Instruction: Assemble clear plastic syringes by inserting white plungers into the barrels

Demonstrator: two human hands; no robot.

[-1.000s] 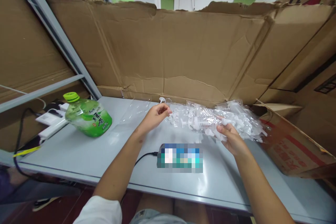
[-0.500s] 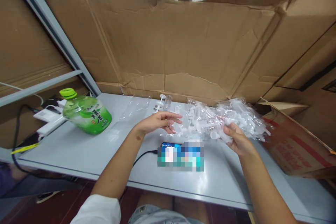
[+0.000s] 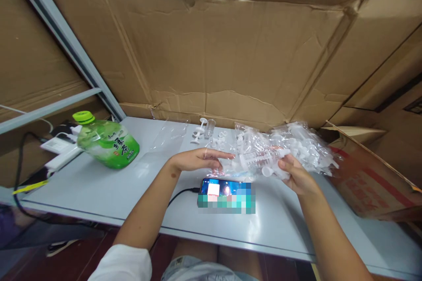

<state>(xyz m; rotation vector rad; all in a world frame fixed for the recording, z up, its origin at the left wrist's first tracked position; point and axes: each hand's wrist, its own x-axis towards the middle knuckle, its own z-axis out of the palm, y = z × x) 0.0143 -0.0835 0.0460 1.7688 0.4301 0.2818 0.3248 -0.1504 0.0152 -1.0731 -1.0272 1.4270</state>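
My right hand (image 3: pixel 298 175) is closed on the near right edge of a clear plastic bag (image 3: pixel 242 171). Inside or against it lies a clear ribbed tube (image 3: pixel 259 160) with white ends; the film's glare hides which. A white round cap-like piece (image 3: pixel 267 171) sits just below the tube. My left hand (image 3: pixel 201 159) is open, its fingers stretched out at the left side of the bag. Whether they touch the film is unclear. Beyond that hand are white plunger-like pieces (image 3: pixel 199 129), another clear ribbed tube (image 3: pixel 210 128) and several small white parts (image 3: pixel 217 141).
Two more bags of white parts, one (image 3: pixel 249 134) behind the tube and a fuller one (image 3: pixel 306 149) at right, lie near the cardboard wall (image 3: pixel 211 52). A phone (image 3: pixel 219 189) with a cable is in front. A green bottle (image 3: pixel 108 142) stands left, a cardboard box (image 3: pixel 365 180) right.
My left hand has dipped slightly, and its fingers now point straighter toward the bag. The ribbed tube shows more plainly. My right hand keeps its grip.
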